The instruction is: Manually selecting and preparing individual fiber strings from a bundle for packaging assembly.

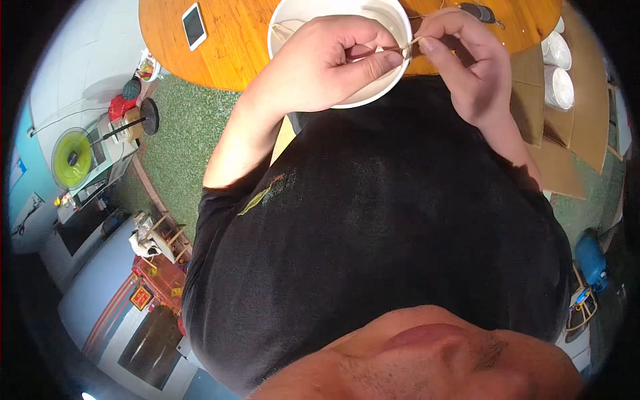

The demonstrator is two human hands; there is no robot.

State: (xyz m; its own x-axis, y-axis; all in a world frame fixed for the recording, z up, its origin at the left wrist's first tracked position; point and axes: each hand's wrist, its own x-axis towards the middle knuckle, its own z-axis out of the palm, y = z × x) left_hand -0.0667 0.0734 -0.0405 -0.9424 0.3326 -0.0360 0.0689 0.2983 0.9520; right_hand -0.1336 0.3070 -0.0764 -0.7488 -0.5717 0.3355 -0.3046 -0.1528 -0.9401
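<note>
My left hand [340,63] is closed over a white round tub [272,41], its thumb and fingers pinching a thin brown strip [390,49]. To its right, my right hand [470,63] pinches the pale end of the same strip between thumb and forefinger. The two sets of fingertips nearly meet above the tub's right rim. What kind of strip this is I cannot make out. Inside the tub, a few thin pale pieces [285,29] show at the left; my left hand hides much of the rest.
The tub is at the edge of an orange wooden table [230,70]. A white phone [194,27] lies at left, a small dark object [477,11] at right. White cylinders [559,87] and cardboard sheets [587,127] are at right. A green fan [72,158] stands far left.
</note>
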